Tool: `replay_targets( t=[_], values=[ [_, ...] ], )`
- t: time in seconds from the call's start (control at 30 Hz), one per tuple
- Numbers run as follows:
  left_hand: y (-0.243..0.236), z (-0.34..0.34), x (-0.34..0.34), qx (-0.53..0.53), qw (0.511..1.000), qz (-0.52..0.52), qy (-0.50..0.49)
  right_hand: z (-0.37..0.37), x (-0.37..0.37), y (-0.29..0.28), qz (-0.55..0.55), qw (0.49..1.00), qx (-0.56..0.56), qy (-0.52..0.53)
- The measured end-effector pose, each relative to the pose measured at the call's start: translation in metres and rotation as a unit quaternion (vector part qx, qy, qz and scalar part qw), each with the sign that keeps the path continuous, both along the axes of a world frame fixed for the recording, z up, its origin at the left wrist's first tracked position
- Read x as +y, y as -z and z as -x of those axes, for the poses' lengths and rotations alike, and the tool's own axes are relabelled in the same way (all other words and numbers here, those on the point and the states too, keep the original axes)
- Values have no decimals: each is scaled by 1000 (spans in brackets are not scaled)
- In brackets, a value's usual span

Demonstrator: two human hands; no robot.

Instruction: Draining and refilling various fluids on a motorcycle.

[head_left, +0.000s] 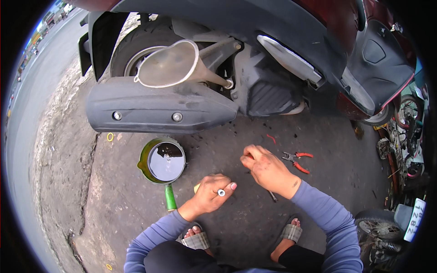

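My left hand (209, 194) is closed around a tool with a hollow metal socket end (221, 192) facing up by the thumb. A bit of yellow (196, 188) shows at the hand's other side. Off to the right, my right hand (269, 170) has its fingers curled together; whatever they hold, if anything, is hidden. Below its wrist a dark metal tool (273, 196) lies on the ground, partly covered. Red-handled pliers (298, 160) rest spread to the right of that hand. Left of my hands stands a pan (140, 164) of dark liquid with a green handle (170, 198).
A scooter's exhaust cover (150, 107) spans the far side. A translucent funnel (168, 66) leans above it, its spout at the engine. Yellow rings (110, 137) and a red scrap (271, 139) lie on the ground. Motorcycles (380, 225) stand at the right; a road (27, 123) runs left.
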State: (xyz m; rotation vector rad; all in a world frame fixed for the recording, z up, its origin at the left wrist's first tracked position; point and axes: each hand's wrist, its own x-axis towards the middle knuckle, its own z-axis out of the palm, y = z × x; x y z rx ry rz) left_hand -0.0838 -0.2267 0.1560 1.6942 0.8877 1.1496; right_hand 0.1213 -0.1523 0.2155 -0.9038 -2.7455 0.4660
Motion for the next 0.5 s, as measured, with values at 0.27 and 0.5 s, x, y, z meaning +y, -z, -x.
replay_targets(
  t=[0.27,0.5],
  values=[
    [2,0,-1,24,994,6,-109,81,54,-85,-210,952,210,76],
    [2,-10,-4,5,996,-37,-78,154,99,-127,-216,950,199,109]
  ],
)
